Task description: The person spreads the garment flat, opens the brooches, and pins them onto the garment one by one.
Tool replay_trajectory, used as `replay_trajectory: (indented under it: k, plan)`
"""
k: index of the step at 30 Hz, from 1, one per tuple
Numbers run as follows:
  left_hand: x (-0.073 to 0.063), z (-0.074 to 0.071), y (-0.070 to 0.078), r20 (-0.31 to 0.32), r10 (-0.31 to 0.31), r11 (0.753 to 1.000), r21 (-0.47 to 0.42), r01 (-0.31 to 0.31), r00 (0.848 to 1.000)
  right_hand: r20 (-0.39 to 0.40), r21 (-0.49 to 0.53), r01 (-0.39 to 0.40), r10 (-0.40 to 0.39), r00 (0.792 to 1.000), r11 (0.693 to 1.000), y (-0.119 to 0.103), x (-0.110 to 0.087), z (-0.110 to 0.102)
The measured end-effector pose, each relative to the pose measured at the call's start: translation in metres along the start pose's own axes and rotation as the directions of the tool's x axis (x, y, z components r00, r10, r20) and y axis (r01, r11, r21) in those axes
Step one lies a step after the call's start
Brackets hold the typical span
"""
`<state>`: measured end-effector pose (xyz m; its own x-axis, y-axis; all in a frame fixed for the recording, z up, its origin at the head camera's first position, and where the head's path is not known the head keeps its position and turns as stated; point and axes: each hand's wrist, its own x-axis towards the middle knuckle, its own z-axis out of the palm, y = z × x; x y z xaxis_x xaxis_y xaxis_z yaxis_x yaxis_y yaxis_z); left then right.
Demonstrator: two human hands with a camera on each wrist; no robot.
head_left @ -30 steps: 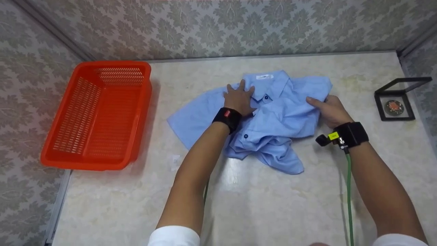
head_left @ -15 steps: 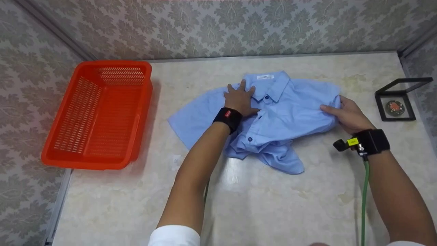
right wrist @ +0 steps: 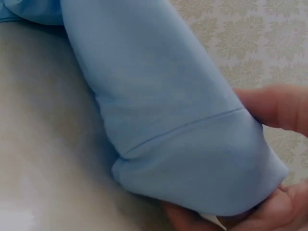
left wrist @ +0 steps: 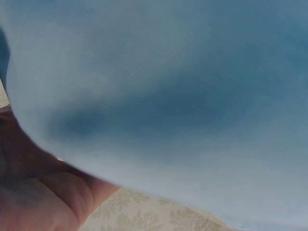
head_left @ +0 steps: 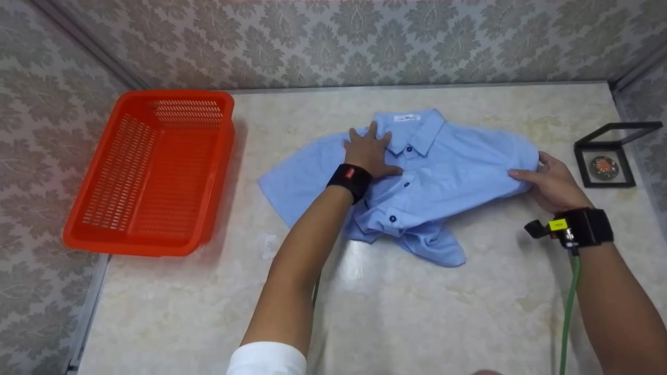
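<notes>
A light blue short-sleeved shirt (head_left: pixel 458 166) with dark buttons and a white collar label lies on the table, collar toward the back wall. My left hand (head_left: pixel 367 153) rests on it beside the collar, fingers spread and straight. In the left wrist view, blue cloth (left wrist: pixel 168 106) fills most of the picture and covers part of the left hand (left wrist: pixel 38 192). At the right side, my right hand (head_left: pixel 555 182) pinches the end of a sleeve between thumb and fingers. The right wrist view shows that sleeve (right wrist: pixel 168 120) stretched out, its hem seam visible and some fingers underneath.
A red plastic basket (head_left: pixel 214 208) with slotted walls stands at the left of the table (head_left: pixel 417 323). A small black display frame (head_left: pixel 581 172) holding a round patterned disc (head_left: pixel 604 167) sits at the far right. Patterned walls (head_left: pixel 359 41) border the back and sides.
My right hand has moved right and slightly toward me, drawing the sleeve outward. The shirt's right side is flatter and more buttons show. My left hand has stayed in place.
</notes>
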<state>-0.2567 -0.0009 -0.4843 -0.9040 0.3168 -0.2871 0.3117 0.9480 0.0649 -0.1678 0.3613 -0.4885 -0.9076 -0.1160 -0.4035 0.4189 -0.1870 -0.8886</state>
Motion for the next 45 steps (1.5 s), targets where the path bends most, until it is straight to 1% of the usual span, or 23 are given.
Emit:
replay_trajectory:
  k: [3, 5, 10, 13, 15, 18, 21, 23, 26, 29, 32, 34, 36, 38, 39, 40, 42, 44, 45]
  plan:
    - [-0.001, 0.0, 0.0, -0.007, 0.005, 1.0, 0.001, -0.005, 1.0, -0.005, 0.014, 0.007, -0.007, 1.0, 1.0, 0.002, -0.003, -0.001]
    - [-0.003, -0.001, 0.0, -0.015, 0.004, 1.0, 0.002, -0.004, 1.0, 0.002, 0.009, 0.025, -0.025, 1.0, 1.0, 0.004, -0.004, -0.002]
    - [-0.003, -0.002, 0.0, -0.011, -0.006, 1.0, 0.017, 0.006, 1.0, 0.024, -0.025, 0.106, -0.105, 0.994, 0.994, 0.007, -0.005, -0.003]
    - [-0.001, -0.001, 0.0, -0.004, -0.002, 1.0, 0.025, 0.002, 1.0, 0.024, -0.033, 0.136, -0.135, 0.99, 0.99, 0.008, -0.007, -0.007]
    - [0.001, 0.0, 0.0, 0.003, 0.003, 1.0, 0.027, -0.003, 1.0, 0.01, -0.022, 0.138, -0.138, 0.99, 0.99, 0.007, -0.01, -0.011]
    - [0.003, 0.001, 0.0, 0.016, 0.005, 1.0, 0.02, -0.005, 1.0, -0.02, -0.019, 0.113, -0.114, 0.993, 0.993, 0.006, -0.014, -0.019]
    - [0.004, 0.001, -0.001, 0.021, 0.002, 1.0, 0.021, -0.002, 1.0, -0.028, -0.018, 0.095, -0.095, 0.995, 0.995, 0.004, -0.019, -0.027]
    - [0.003, 0.0, -0.002, 0.022, 0.001, 1.0, 0.02, -0.001, 1.0, -0.022, -0.01, 0.108, -0.108, 0.994, 0.994, 0.005, -0.023, -0.033]
    - [0.001, 0.0, -0.001, 0.012, 0.0, 1.0, 0.024, 0.0, 1.0, -0.037, -0.007, 0.132, -0.132, 0.991, 0.991, 0.006, -0.029, -0.038]
    - [-0.001, 0.0, 0.0, 0.003, 0.0, 1.0, 0.028, 0.0, 1.0, -0.081, -0.03, 0.172, -0.174, 0.981, 0.985, 0.009, -0.035, -0.041]
    - [0.0, 0.0, 0.001, 0.006, -0.003, 0.999, 0.038, 0.002, 1.0, -0.138, -0.066, 0.234, -0.241, 0.961, 0.97, 0.012, -0.037, -0.04]
    - [0.001, 0.0, 0.001, 0.014, -0.005, 0.999, 0.038, 0.004, 1.0, -0.175, -0.117, 0.263, -0.281, 0.944, 0.958, 0.014, -0.039, -0.04]
    - [0.001, -0.001, 0.002, 0.022, -0.005, 1.0, 0.031, 0.004, 1.0, -0.216, -0.202, 0.258, -0.3, 0.929, 0.945, 0.015, -0.041, -0.041]
    - [0.002, -0.001, 0.002, 0.028, -0.005, 1.0, 0.019, 0.005, 1.0, -0.262, -0.332, 0.2, -0.293, 0.919, 0.922, 0.015, -0.043, -0.041]
    - [0.001, -0.001, 0.002, 0.028, -0.005, 1.0, 0.015, 0.004, 1.0, -0.288, -0.413, 0.148, -0.282, 0.915, 0.899, 0.015, -0.043, -0.042]
    - [0.001, -0.001, 0.002, 0.029, -0.005, 1.0, 0.014, 0.004, 1.0, -0.312, -0.491, 0.093, -0.274, 0.91, 0.866, 0.015, -0.044, -0.042]
    - [0.001, -0.001, 0.002, 0.028, -0.007, 1.0, 0.018, 0.006, 1.0, -0.345, -0.624, -0.007, -0.267, 0.9, 0.781, 0.015, -0.044, -0.043]
    - [0.001, -0.001, 0.001, 0.025, -0.01, 1.0, 0.025, 0.01, 1.0, -0.348, -0.74, -0.068, -0.294, 0.89, 0.669, 0.016, -0.042, -0.044]
    - [0.0, -0.001, 0.001, 0.021, -0.011, 1.0, 0.029, 0.01, 1.0, -0.335, -0.788, -0.074, -0.325, 0.884, 0.611, 0.017, -0.041, -0.044]
